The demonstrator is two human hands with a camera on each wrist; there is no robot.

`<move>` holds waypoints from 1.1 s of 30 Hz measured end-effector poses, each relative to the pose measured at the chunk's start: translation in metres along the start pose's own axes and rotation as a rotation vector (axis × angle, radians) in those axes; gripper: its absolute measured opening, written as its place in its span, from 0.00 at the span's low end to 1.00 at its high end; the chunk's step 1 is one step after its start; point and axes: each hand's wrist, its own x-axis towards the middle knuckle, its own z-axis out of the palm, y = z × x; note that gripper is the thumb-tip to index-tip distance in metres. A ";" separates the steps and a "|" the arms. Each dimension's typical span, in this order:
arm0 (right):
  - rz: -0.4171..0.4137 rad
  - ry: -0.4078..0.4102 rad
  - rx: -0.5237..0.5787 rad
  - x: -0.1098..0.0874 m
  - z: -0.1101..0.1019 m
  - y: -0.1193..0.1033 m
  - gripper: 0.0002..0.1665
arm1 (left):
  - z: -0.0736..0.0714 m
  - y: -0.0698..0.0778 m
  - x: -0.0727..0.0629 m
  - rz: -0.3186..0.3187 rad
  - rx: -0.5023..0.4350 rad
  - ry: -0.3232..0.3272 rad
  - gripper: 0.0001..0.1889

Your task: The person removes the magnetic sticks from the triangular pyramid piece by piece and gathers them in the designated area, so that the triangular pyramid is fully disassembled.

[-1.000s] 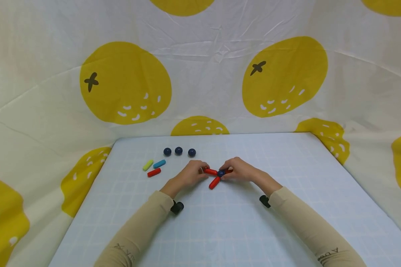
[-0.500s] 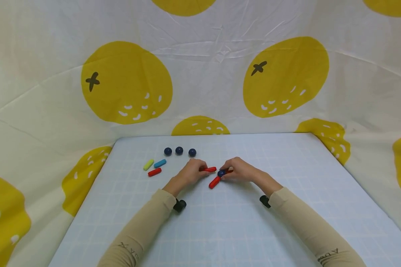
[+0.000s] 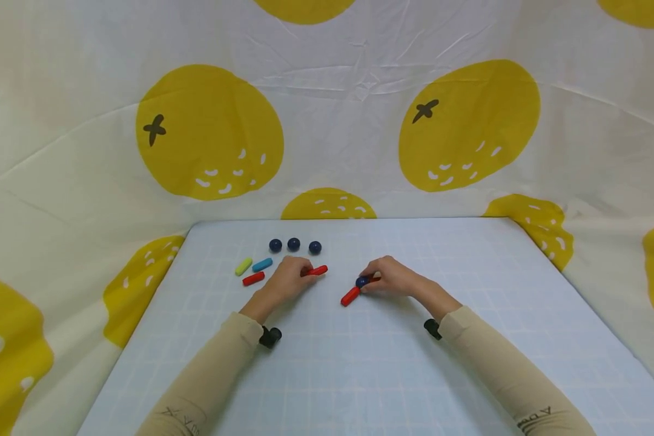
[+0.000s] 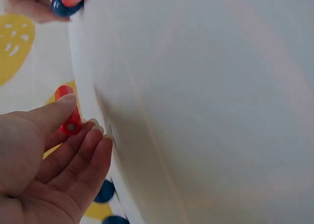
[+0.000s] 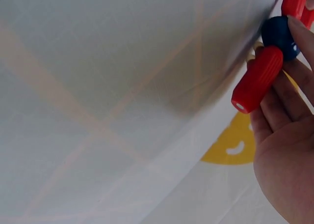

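Note:
My left hand [image 3: 286, 280] pinches a red magnetic rod [image 3: 318, 270] between thumb and fingers, a little above the table. In the left wrist view a small grey dot shows in the end of this red rod [image 4: 68, 111]. Further right, my right hand [image 3: 390, 277] grips a dark blue ball [image 3: 361, 282]. One red rod [image 3: 350, 296] juts from the ball toward the front left. A second red rod [image 3: 375, 280] lies partly hidden under the right fingers. The right wrist view shows the blue ball [image 5: 279, 36] between thumb and fingertips, a red rod [image 5: 257, 79] against it.
Three dark blue balls [image 3: 293, 244] stand in a row at the back left. Left of my left hand lie a yellow-green rod [image 3: 243, 266], a light blue rod [image 3: 262, 264] and another red rod [image 3: 253, 278]. A patterned cloth [image 3: 338, 139] hangs behind the table [image 3: 392, 375].
The left hand's red rod has come off the blue ball, and my left hand has carried it left, away from the ball. My right hand stays nearly still.

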 end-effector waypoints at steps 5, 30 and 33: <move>0.009 0.004 -0.002 -0.001 -0.002 0.000 0.18 | -0.016 -0.019 -0.011 -0.070 0.035 0.046 0.09; 0.035 0.008 0.012 0.001 0.000 -0.002 0.17 | -0.033 -0.037 -0.019 -0.173 0.177 0.070 0.12; 0.041 0.008 0.013 0.001 0.000 -0.002 0.17 | -0.033 -0.036 -0.020 -0.168 0.175 0.065 0.12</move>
